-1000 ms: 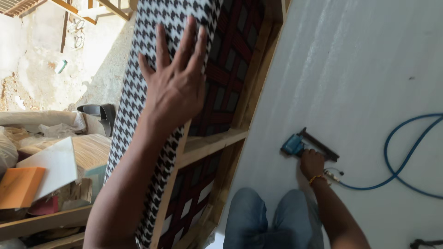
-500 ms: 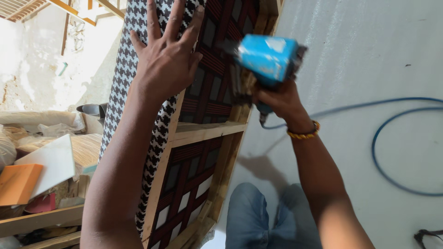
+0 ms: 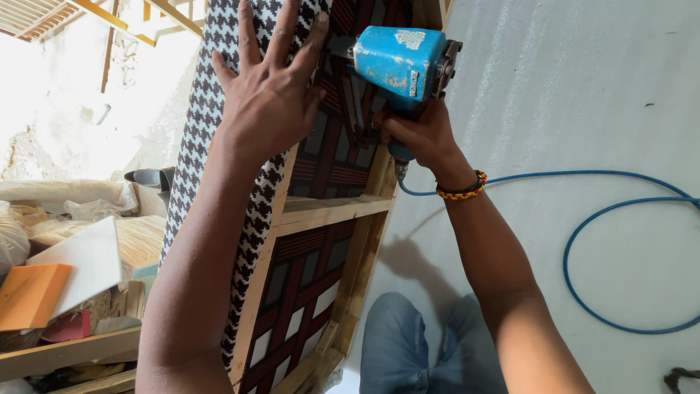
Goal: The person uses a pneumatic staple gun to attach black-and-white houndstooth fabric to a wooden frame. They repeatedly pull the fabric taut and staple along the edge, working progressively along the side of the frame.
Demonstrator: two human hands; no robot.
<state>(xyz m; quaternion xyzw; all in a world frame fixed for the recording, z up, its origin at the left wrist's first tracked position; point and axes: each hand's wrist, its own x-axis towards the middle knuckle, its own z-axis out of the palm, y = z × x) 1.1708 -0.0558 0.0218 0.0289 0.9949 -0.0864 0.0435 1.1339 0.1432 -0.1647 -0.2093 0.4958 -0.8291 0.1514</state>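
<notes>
Pale concrete floor (image 3: pixel 583 87) fills the right half of the view. A wooden furniture frame (image 3: pixel 332 211) stands tilted from near centre up to the far top edge, with a cross rail at mid height. Black-and-white houndstooth fabric (image 3: pixel 197 146) is wrapped over its left side and folded onto the left rail. Dark red checked fabric (image 3: pixel 332 157) shows through the frame openings, above and below the cross rail.

Left side is cluttered: bundled pale sacks (image 3: pixel 65 197), a white board (image 3: pixel 84 263) leaning near, an orange block (image 3: pixel 29 295) just beside it, a wooden plank (image 3: pixel 65 354) at the near left corner. Rough whitish wall (image 3: pixel 73 109) is behind, far left.

Person's blue jeans (image 3: pixel 423 343) are at the near bottom centre, just right of the frame.

A blue air hose (image 3: pixel 620 219) loops across the floor on the right and runs to the tool's base.

Left hand (image 3: pixel 266 91) lies flat, fingers spread wide, pressing the houndstooth fabric against the frame's left rail at the far top. It grips nothing.

Right hand (image 3: pixel 419 135) is wrapped tight round the handle of a blue pneumatic staple gun (image 3: pixel 397 58), held against the inside of the frame just right of the left hand. The gun's nose is partly hidden, so contact point is unclear. A red-and-yellow beaded bracelet (image 3: pixel 463 188) sits on the right wrist.
</notes>
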